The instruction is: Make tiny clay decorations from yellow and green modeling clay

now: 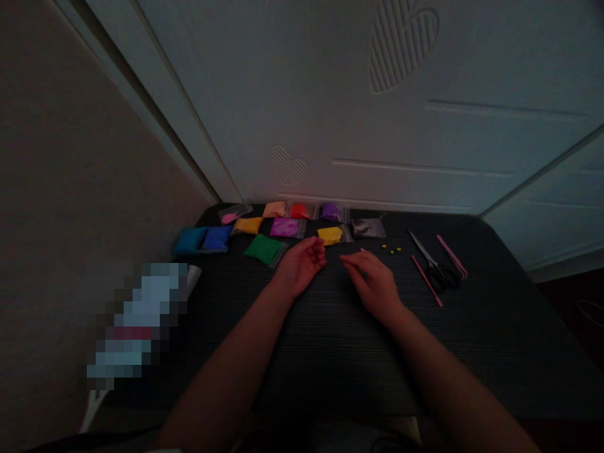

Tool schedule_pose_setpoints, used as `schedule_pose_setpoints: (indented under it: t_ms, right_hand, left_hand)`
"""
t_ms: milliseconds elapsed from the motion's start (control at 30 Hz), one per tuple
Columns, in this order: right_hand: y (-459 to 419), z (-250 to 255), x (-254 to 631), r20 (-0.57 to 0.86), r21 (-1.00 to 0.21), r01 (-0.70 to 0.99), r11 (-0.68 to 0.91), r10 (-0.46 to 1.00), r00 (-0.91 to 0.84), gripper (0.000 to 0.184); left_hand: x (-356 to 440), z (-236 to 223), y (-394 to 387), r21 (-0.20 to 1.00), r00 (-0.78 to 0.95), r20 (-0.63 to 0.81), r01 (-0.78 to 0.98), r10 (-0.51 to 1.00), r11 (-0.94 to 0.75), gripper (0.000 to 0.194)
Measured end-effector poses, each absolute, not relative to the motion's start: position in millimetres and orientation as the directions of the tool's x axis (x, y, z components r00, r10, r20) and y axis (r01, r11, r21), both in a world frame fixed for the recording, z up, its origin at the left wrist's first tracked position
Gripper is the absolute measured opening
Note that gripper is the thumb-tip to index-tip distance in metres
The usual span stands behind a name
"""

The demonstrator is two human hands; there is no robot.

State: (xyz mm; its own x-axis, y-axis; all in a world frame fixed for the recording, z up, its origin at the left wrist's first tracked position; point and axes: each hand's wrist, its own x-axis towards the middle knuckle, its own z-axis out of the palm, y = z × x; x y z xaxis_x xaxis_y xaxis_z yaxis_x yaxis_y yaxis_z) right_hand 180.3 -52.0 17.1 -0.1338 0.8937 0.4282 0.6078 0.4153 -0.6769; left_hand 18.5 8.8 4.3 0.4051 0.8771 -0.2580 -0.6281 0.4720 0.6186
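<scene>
Right hand: thumb and fingers drawn together at the tips, raised over the tabletop; whether a small piece sits in the pinch, cannot tell (light is poor). Left hand: fingers loosely curled, half open, palm turned inward; nothing visible in them, though a small piece could be hidden. The hands face each other, apart, probably so the fingertips can meet over one spot.

Nearest: a clear plastic packet of bright yellow material, just beyond the left fingertips; a green flat packet beside the left wrist. Right of the right hand, tiny yellow-and-dark bits, grouped, presumably to keep them from straying.

Farther right: black-handled metal scissors between a thin pink rod and slim pink strips, likely placed for right-hand reach.
</scene>
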Motion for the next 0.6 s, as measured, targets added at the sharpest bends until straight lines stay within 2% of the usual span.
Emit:
schedule_pose_setpoints:
  t_ms: [200,433,600]
  right_hand:
    - [-50.8,14.3,179.4,0.415,-0.685,0.603,0.408,0.899,-0.137,0.029]
    - [-52.2,13.0,179.7,0.363,-0.711,0.621,0.330,0.928,-0.077,0.015]
    - [-53.9,14.0,178.3,0.353,-0.717,0.636,0.284,0.935,-0.020,0.020]
  left_hand:
    - [18.5,4.5,9.0,0.614,0.407,-0.257,-0.632,0.877,0.473,0.015]
    - [17.9,5.4,9.3,0.614,0.404,-0.259,-0.632,0.877,0.473,0.016]
    - [18.3,6.5,9.1,0.613,0.403,-0.266,-0.631,0.876,0.476,0.016]
